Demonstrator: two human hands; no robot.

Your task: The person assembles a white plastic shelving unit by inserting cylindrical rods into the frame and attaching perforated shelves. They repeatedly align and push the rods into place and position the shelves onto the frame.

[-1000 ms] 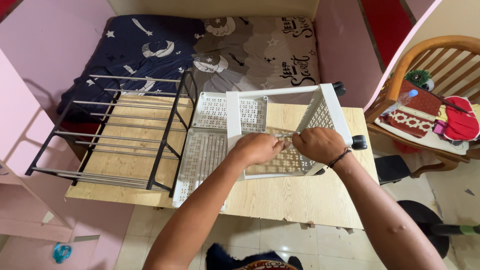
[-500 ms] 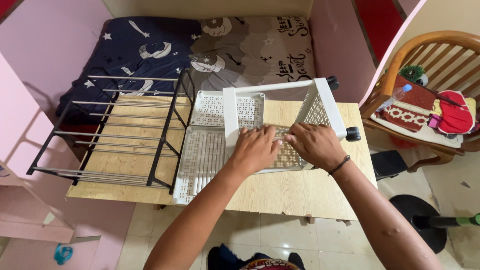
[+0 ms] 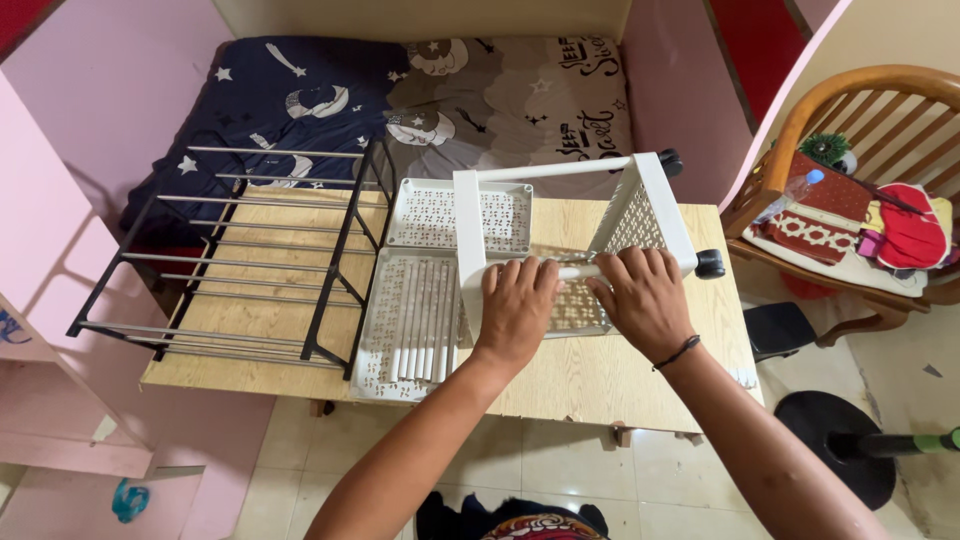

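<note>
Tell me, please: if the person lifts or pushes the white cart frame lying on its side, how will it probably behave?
The white cart frame looks light: thin perforated plastic panels. It may flex, since it seems only partly assembled. Its black casters point sideways off the wooden table, so it would probably slide, not roll. Both hands, left and right, rest on it.

the cart [image 3: 655, 205] is matt white plastic with perforated panels, its wheels [image 3: 709, 264] glossy black. the trays [image 3: 415, 315] at 9 o'clock of it are the same matt white plastic. the rack [image 3: 250, 262] has black-painted metal frames and shiny steel rods. the counter [image 3: 600, 375] is smooth pale wood-grain laminate. the bed [image 3: 500, 90] cover is soft printed cloth.
</note>
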